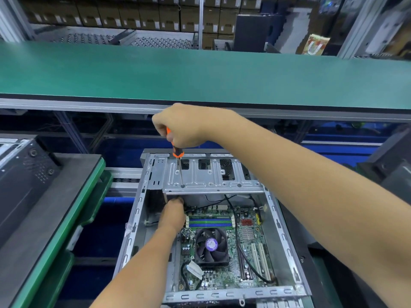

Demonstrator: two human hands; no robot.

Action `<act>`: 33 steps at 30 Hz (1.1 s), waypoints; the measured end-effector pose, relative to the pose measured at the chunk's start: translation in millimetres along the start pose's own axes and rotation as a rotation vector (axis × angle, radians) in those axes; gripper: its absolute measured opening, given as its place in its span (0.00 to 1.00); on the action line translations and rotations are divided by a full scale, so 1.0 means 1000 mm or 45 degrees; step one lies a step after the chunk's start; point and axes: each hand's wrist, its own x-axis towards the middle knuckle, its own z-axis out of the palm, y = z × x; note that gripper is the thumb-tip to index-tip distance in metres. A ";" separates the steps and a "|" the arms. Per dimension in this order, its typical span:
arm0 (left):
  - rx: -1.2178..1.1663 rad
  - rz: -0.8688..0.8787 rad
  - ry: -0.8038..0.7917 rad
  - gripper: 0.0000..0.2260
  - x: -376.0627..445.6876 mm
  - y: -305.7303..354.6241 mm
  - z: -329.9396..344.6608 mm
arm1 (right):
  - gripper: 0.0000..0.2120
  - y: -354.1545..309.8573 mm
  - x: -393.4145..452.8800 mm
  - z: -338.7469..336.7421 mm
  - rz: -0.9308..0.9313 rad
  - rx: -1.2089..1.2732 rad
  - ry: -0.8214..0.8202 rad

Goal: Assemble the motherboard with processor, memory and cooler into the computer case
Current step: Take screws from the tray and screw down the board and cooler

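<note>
The motherboard [224, 247] with cooler [211, 245] is already seated in the case [138, 210] at lower centre; a bracket screw [182, 186] is being driven with the screwdriver [177, 152] gripped by the right hand [184, 125], while the left hand's [174, 210] grip cannot be told.

the case [142, 210] lies open at lower centre of the frame. in it sits the motherboard [224, 274], with the cooler [211, 246] at its middle and the memory [210, 222] just above that. a bracket [211, 176] spans the case's upper end. the right hand [184, 127], above the bracket, holds a screwdriver [178, 161] upright, tip on the bracket. the left hand [173, 213] reaches under the bracket's lower edge. a surface [200, 72] runs across the upper frame; another case [24, 176] lies at left.
</note>
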 end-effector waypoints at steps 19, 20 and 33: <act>-0.012 -0.034 -0.004 0.12 0.002 -0.001 0.002 | 0.18 -0.004 0.005 0.008 0.145 -0.185 0.187; -0.013 -0.033 -0.004 0.12 0.002 -0.001 0.003 | 0.17 -0.003 0.005 0.005 0.146 -0.179 0.105; 0.026 -0.019 -0.025 0.12 0.002 0.000 0.002 | 0.10 -0.003 0.005 0.004 0.159 -0.096 0.059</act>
